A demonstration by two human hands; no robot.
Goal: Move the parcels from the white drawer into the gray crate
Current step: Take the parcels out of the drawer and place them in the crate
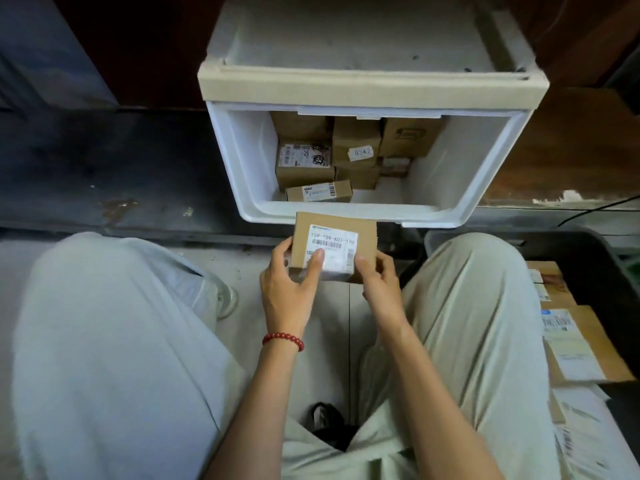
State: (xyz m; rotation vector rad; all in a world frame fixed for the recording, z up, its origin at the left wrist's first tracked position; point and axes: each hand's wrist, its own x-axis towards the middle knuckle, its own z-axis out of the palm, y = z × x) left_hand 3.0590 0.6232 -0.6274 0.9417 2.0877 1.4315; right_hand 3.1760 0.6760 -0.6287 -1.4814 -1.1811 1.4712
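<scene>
Parcel (365, 233) held label (333, 241) up, just near of drawer (433, 216), clear of its rim. Left hand (289, 285) pinches left edge; right hand (378, 280) grips right edge, probably steadying for label check. Crate (594, 263) right. Other parcels (304, 166) remain in drawer.

Drawer mouth: open upward; the white drawer (491, 168) has bare floor at its front right
Drawer left and back: stacked cardboard parcels (304, 164) fill it, the rear ones tucked under the overhanging cabinet frame (370, 88)
Between the knees: taken up by the labelled parcel (334, 244), just before the drawer's front wall
Way right: the right knee (474, 271) rises between that gap and the gray crate (588, 247)
Crate: flat parcels (575, 341) cover its near part; dark room shows by the far rim
</scene>
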